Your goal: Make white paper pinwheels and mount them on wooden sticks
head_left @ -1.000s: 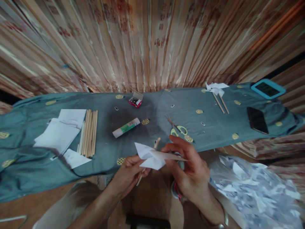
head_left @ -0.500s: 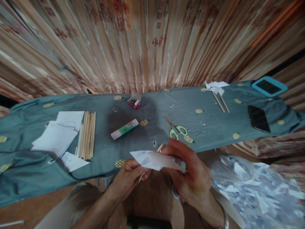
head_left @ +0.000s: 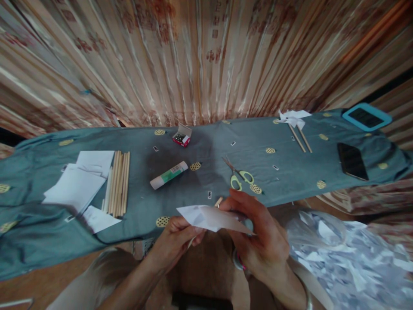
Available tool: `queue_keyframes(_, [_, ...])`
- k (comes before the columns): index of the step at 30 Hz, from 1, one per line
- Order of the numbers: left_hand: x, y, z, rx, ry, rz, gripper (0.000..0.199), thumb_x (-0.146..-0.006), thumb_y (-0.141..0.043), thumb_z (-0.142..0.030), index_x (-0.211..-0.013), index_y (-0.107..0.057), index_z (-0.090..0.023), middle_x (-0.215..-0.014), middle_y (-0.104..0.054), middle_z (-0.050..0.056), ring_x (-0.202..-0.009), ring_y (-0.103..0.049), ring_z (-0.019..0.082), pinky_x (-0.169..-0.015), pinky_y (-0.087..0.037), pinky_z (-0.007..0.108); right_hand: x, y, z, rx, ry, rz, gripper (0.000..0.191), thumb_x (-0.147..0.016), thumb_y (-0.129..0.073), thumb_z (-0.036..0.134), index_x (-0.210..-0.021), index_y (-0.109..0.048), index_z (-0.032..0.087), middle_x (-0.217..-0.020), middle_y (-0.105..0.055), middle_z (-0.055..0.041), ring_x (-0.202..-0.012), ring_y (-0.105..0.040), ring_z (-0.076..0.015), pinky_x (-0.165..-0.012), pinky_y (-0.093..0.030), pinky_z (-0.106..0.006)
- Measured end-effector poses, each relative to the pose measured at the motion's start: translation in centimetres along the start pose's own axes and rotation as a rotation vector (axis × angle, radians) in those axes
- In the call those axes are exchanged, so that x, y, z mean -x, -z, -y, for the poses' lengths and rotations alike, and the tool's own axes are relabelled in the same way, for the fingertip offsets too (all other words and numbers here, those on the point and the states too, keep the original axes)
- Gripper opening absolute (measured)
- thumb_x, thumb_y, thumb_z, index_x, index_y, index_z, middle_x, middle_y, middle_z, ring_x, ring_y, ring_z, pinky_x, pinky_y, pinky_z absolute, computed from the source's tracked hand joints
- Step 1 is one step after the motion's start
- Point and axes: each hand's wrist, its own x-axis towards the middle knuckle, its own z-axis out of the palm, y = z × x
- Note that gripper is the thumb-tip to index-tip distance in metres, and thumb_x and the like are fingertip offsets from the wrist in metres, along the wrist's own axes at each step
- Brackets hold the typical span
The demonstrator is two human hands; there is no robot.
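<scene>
My left hand (head_left: 174, 242) is closed on the left side of a folded white paper pinwheel (head_left: 206, 217), above the near edge of the cloth. Behind the paper a thin wooden stick (head_left: 218, 201) shows its tip; its other end emerges below my left fingers. Curled round the pinwheel's right side is my right hand (head_left: 263, 241), with the fingertips behind the paper. A small greyish round thing (head_left: 248, 224) shows by its palm, too hidden to name. Just beyond that hand lie scissors (head_left: 238, 174) with green handles.
On the green cloth (head_left: 206, 129) lie white paper sheets (head_left: 75, 185), wooden sticks (head_left: 120, 183), a glue tube (head_left: 169, 175), and a small open box of pins (head_left: 181, 137). Finished pinwheels (head_left: 295, 117), a phone (head_left: 352, 161) and a blue-framed device (head_left: 367, 116) are farther right. A bag of paper scraps (head_left: 348, 254) stands lower right.
Both hands keep their hold on the pinwheel. The paper and my right hand have shifted very slightly right and down; the things on the cloth stay in place.
</scene>
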Motion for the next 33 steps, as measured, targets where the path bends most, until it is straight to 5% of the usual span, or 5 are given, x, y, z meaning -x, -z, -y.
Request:
queue_keyframes(8, [0.0, 0.1, 0.1, -0.015, -0.006, 0.012, 0.033, -0.067, -0.079, -0.040, -0.053, -0.063, -0.015, -0.052, -0.053, 0.000, -0.053, -0.043, 0.009, -0.054, -0.033, 0.022, 0.0, 0.1, 0.0, -0.041, -0.036, 0.016, 0.056, -0.084, -0.059, 0.009, -0.133, -0.048, 0.033, -0.094, -0.074, 0.0032, -0.081, -0.071, -0.0149, -0.079, -0.058, -0.030])
queue_keyframes(18, [-0.4, -0.3, -0.2, -0.078, -0.014, -0.030, 0.037, -0.067, -0.079, -0.043, -0.050, -0.065, -0.014, -0.049, -0.048, -0.002, -0.049, -0.037, 0.008, -0.050, -0.028, 0.023, -0.9, -1.9, -2.2, -0.666, -0.613, -0.068, 0.034, -0.074, -0.075, 0.026, -0.105, -0.063, 0.022, -0.083, -0.075, -0.0004, -0.075, -0.071, -0.0148, -0.067, -0.058, -0.026])
queue_keyframes(23, [-0.1, -0.9, 0.2, 0.023, 0.080, -0.070, 0.031, -0.061, -0.084, -0.042, -0.068, -0.075, -0.013, -0.050, -0.052, -0.002, -0.048, -0.040, 0.007, -0.050, -0.031, 0.021, -1.3, -3.2, -4.4, -0.771, -0.822, 0.020, 0.041, -0.060, -0.082, 0.039, -0.093, -0.063, 0.022, -0.079, -0.075, 0.0014, -0.063, -0.067, -0.0156, -0.060, -0.056, -0.029])
queue_keyframes(33, [0.0, -0.4, 2.0, 0.205, 0.240, -0.174, 0.047, -0.040, -0.095, -0.036, -0.077, -0.078, -0.012, -0.065, -0.065, 0.000, -0.053, -0.054, 0.005, -0.053, -0.045, 0.017, -1.7, -4.9, -6.7, -0.707, -0.939, 0.299, 0.042, -0.046, -0.088, 0.043, -0.067, -0.058, 0.022, -0.061, -0.067, 0.0034, -0.055, -0.061, -0.0141, -0.058, -0.052, -0.029])
